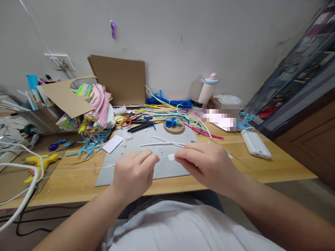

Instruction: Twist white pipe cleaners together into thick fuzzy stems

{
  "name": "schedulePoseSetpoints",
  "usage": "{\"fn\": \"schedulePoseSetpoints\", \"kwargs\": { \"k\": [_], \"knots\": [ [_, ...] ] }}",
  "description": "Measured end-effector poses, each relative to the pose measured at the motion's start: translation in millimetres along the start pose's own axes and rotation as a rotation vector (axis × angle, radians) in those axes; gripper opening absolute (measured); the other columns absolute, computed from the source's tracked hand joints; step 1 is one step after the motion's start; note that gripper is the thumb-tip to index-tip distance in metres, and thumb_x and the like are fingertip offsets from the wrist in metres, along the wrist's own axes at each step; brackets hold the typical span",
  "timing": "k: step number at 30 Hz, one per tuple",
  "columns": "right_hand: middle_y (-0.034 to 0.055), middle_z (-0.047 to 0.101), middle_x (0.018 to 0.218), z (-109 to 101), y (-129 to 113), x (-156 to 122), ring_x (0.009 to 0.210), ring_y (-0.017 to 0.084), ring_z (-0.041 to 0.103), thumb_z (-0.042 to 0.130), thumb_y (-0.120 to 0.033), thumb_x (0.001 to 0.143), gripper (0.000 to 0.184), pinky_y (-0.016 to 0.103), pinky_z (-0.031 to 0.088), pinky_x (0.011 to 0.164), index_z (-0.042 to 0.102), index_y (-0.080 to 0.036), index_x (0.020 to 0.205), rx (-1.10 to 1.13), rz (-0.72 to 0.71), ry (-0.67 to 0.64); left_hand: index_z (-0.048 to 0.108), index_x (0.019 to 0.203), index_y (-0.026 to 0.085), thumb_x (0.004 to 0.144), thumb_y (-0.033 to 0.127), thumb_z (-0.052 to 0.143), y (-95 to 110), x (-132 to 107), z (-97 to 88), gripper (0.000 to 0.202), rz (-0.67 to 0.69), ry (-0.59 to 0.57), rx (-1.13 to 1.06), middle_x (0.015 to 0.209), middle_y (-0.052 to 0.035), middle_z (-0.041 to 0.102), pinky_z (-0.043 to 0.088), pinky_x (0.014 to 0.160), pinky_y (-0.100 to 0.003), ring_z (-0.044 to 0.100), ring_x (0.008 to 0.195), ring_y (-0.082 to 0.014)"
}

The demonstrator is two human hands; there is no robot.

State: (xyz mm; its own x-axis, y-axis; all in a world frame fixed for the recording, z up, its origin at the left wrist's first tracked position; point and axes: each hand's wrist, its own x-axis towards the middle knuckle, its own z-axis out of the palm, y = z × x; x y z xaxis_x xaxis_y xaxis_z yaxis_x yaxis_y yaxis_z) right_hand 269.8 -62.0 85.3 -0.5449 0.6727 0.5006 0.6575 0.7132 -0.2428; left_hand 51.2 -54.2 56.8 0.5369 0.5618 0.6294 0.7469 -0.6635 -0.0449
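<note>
My left hand (134,172) is closed in a pinch around a thin wire (164,157), which also shows to the left of my fist. With thumb and fingertips pressed together, my right hand (205,165) grips a small white fuzzy piece (171,157) at the wire's right end. Both hands are just above the grey cutting mat (167,170). White pipe cleaners (163,142) lie on the mat behind them. Farther back, blue fuzzy pieces rest on a round wooden disc (174,129).
Bundled pipe cleaners (96,108), blue offcuts (90,144) and a yellow glue gun (43,162) occupy the left side. Scissors (124,121) and black pens (141,127) lie behind the mat. A bottle (208,89) and white power bank (255,143) are on the right.
</note>
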Motion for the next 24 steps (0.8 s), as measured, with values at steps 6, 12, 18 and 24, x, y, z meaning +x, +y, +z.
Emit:
{"fn": "schedulePoseSetpoints", "kwargs": {
  "k": [6, 12, 18, 24],
  "knots": [
    [0.0018, 0.068, 0.079, -13.3, 27.0, 29.1, 0.071, 0.012, 0.059, 0.057, -0.026, 0.084, 0.012, 0.022, 0.043, 0.063, 0.066, -0.018, 0.085, 0.436, 0.031, -0.248, 0.056, 0.079, 0.019, 0.078, 0.006, 0.05, 8.0, -1.9, -8.5, 0.014, 0.12, 0.017, -0.252, 0.062, 0.0023, 0.054, 0.032, 0.052, -0.024, 0.044, 0.055, -0.0107],
    [0.0025, 0.068, 0.079, 14.7, 30.1, 15.6, 0.071, 0.012, 0.061, 0.051, -0.03, 0.088, 0.021, 0.021, 0.045, 0.061, 0.067, -0.016, 0.087, 0.555, 0.081, -0.248, 0.055, 0.076, 0.019, 0.077, 0.007, 0.057, 7.8, 5.5, -11.8, 0.011, -0.062, 0.172, -0.348, 0.059, 0.003, 0.049, 0.032, 0.051, -0.022, 0.042, 0.053, -0.0088],
    [0.0038, 0.066, 0.076, 22.9, 3.6, -8.7, 0.066, 0.014, 0.058, 0.046, -0.02, 0.089, 0.019, 0.025, 0.04, 0.059, 0.062, -0.018, 0.1, 0.095, -0.134, -0.025, 0.056, 0.073, 0.019, 0.078, 0.01, 0.056, -4.4, 3.5, -3.4, 0.01, -0.074, 0.177, -0.151, 0.06, 0.0025, 0.053, 0.032, 0.051, -0.022, 0.046, 0.054, -0.0095],
    [0.0007, 0.064, 0.074, -6.9, 4.0, 7.2, 0.065, 0.011, 0.056, 0.047, -0.022, 0.089, 0.017, 0.023, 0.037, 0.058, 0.062, -0.021, 0.096, 0.112, -0.114, -0.023, 0.058, 0.082, 0.019, 0.08, 0.008, 0.05, -2.7, -5.6, -3.9, 0.013, 0.131, 0.098, -0.1, 0.064, 0.0011, 0.059, 0.033, 0.053, -0.024, 0.049, 0.056, -0.0107]
  ]
}}
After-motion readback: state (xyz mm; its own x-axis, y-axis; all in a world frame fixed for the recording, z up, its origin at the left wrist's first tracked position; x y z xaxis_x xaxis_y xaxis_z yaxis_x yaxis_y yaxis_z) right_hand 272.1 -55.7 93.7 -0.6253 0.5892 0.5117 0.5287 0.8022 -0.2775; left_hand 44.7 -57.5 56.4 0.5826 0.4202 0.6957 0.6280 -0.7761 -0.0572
